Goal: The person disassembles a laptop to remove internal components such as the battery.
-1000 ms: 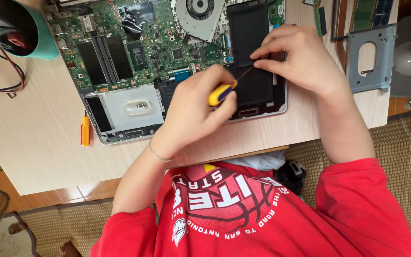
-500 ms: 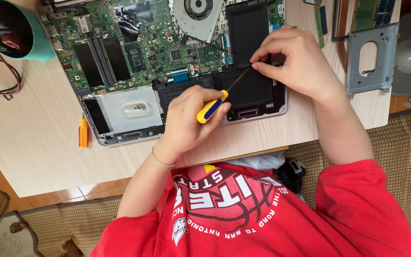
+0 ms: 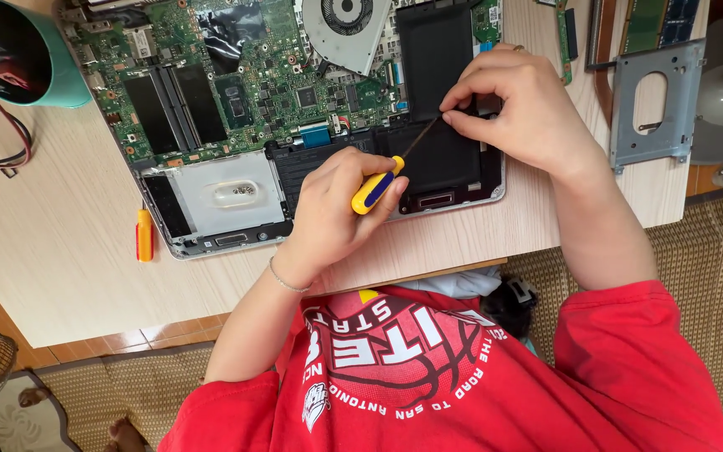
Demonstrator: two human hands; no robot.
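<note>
Nearest me, my left hand (image 3: 328, 209) was closed around the screwdriver (image 3: 376, 188) handle, while my right hand's fingers (image 3: 462, 117) pinched its shaft at the black battery (image 3: 437, 50). The laptop (image 3: 211, 192) lay opened on the counter (image 3: 60, 251) (cover off, board bare), the battery not yet out.

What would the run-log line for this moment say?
left hand: grips yellow-and-blue-handled screwdriver | right hand: pinches its shaft tip | under: opened laptop's black battery

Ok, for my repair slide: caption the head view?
Left hand holds a yellow-blue screwdriver over an opened laptop; right hand pinches its shaft.
</note>
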